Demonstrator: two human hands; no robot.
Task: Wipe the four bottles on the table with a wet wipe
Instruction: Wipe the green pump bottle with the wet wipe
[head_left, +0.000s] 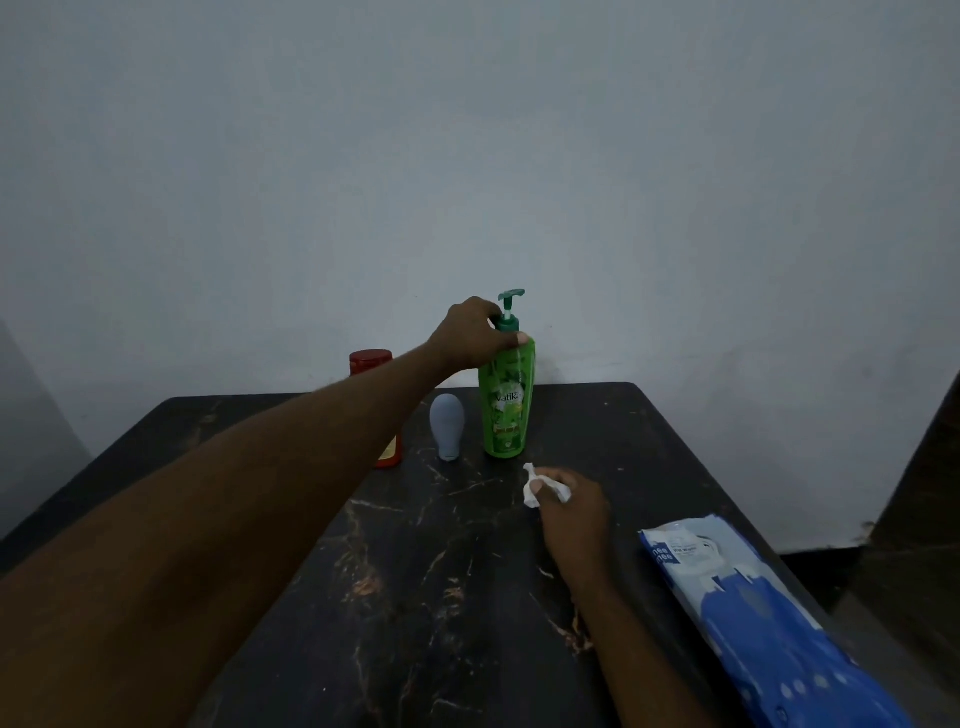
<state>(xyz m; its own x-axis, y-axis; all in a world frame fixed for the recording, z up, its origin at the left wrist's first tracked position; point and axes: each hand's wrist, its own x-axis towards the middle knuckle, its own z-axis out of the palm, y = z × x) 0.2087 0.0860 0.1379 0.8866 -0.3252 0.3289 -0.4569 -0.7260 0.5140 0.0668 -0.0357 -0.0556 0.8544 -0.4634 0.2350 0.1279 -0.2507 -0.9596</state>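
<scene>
Where the pale wall (467, 156) fills the upper field, a dark marble-patterned desk (415, 597) with light veins occupies the lower centre. At 4 o'clock on the desk lies a blue-and-white wet wipe pack (753, 608), flat, its length running toward the near right corner. Standing upright near the far edge at 12 o'clock is the green pump bottle (506, 410), its label facing the viewer and its pump head raised. Just beside it at 9 o'clock is a red bottle (371, 362) with a red cap, largely hidden behind the left forearm; only its cap and a lower corner show. Between the red and green bottles stands a small grey-blue bottle (447, 426), wider at the top and narrow at the base, apart from both. A fourth bottle cannot be made out. The left hand (470, 335) reaches across from 8 o'clock and closes its fingers (511, 340) round the neck and shoulder of the green pump bottle, just under the pump collar. The right hand (571, 512) hovers low over the desk at 5 o'clock of that bottle, clear of it, fingertips pinching a crumpled white wet wipe (540, 486) that sticks out toward the bottle.
</scene>
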